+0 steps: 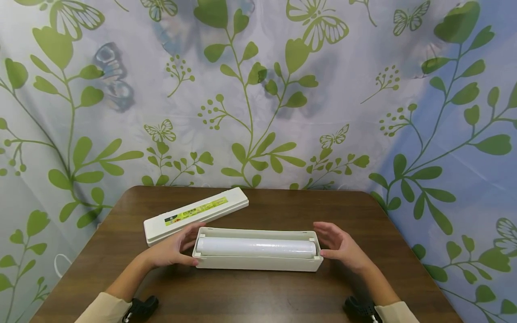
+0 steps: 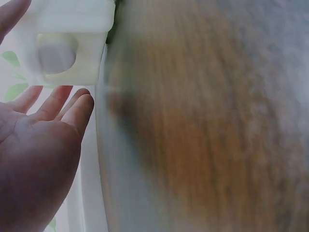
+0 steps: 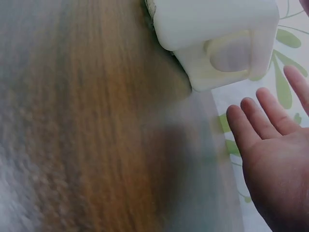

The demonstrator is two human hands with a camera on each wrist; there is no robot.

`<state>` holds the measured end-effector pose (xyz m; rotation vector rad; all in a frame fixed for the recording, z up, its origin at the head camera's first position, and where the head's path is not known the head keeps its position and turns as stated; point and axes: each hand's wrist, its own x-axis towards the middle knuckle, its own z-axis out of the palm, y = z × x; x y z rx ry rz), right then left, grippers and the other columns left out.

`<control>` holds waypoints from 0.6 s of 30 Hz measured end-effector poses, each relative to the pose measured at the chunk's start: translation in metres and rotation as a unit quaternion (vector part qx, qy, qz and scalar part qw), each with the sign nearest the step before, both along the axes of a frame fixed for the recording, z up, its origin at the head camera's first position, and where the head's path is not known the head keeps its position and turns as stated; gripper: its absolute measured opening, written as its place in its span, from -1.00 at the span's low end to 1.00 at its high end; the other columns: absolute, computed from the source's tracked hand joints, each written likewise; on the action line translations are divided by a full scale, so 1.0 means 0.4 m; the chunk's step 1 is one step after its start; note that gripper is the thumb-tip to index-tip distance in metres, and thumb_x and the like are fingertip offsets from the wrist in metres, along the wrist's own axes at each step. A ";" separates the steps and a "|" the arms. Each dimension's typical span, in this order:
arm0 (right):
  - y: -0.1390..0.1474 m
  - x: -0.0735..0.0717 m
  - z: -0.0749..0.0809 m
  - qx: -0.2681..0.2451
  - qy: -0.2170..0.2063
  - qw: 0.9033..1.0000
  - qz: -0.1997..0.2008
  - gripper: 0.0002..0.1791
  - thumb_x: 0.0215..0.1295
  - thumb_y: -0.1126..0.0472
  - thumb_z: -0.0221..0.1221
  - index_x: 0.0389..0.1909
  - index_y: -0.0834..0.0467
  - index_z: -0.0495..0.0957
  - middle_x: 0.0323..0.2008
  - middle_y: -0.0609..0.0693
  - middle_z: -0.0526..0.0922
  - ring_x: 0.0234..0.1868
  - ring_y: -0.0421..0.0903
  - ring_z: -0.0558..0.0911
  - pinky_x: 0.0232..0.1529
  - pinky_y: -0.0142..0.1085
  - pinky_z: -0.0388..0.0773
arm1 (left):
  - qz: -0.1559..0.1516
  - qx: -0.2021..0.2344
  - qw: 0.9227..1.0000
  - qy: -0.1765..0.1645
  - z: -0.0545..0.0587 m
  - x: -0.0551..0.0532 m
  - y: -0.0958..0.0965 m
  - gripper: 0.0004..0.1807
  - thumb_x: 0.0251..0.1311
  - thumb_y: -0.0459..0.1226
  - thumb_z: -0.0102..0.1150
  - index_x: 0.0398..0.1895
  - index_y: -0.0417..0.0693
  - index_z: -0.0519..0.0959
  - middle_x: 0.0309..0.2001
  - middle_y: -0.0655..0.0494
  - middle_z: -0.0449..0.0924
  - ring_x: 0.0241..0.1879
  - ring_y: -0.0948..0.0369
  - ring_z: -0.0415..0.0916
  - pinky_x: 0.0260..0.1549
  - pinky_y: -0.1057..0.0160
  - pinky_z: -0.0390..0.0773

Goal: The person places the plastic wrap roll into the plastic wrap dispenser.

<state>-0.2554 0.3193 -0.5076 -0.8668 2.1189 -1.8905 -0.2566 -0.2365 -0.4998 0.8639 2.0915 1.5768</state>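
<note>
A white plastic dispenser box without its lid lies lengthwise on the table, holding a roll of clear plastic wrap. At its left end is my left hand, thumb by the front corner and fingers by the back one. My right hand is spread at the other end, its thumb close to the corner. Both wrist views show fairly straight fingers beside the box ends; whether the left fingertips touch is unclear. Behind the left hand lies the long white lid with a green-yellow label.
The brown wooden table extends around the box. A curtain with green leaves and butterflies hangs behind it. Each wrist wears a black strap device. A thin white loop shows past the table's left edge.
</note>
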 end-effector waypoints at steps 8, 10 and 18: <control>-0.007 0.008 0.002 0.008 -0.003 1.000 0.028 -0.08 0.19 0.50 0.32 0.52 0.41 0.05 0.49 -0.02 0.33 0.50 -0.20 0.34 0.40 -0.46 0.34 | 0.010 -0.012 1.000 0.010 -0.003 0.009 -0.016 0.14 0.14 -0.35 0.48 0.61 -0.27 -0.13 0.57 -0.36 -0.01 0.54 -0.34 -0.01 0.40 0.39 0.30; -0.006 0.008 0.001 0.011 -0.010 0.999 0.033 -0.05 0.19 0.49 0.33 0.53 0.40 0.03 0.50 -0.03 0.32 0.49 -0.25 0.35 0.39 -0.46 0.35 | 0.015 -0.017 1.000 0.017 -0.002 0.011 -0.022 0.13 0.14 -0.34 0.48 0.61 -0.27 -0.11 0.56 -0.33 0.03 0.54 -0.25 0.06 0.39 0.40 0.31; -0.008 0.006 -0.010 0.034 -0.036 0.998 0.048 0.09 0.13 0.42 0.41 0.58 0.31 -0.05 0.57 0.30 0.11 0.46 -0.31 0.34 0.34 -0.49 0.37 | 0.066 -0.017 0.996 0.053 0.011 0.018 -0.066 -0.06 0.25 -0.33 0.40 0.56 -0.34 0.04 0.50 -0.40 0.13 0.51 0.09 0.24 0.34 0.49 0.33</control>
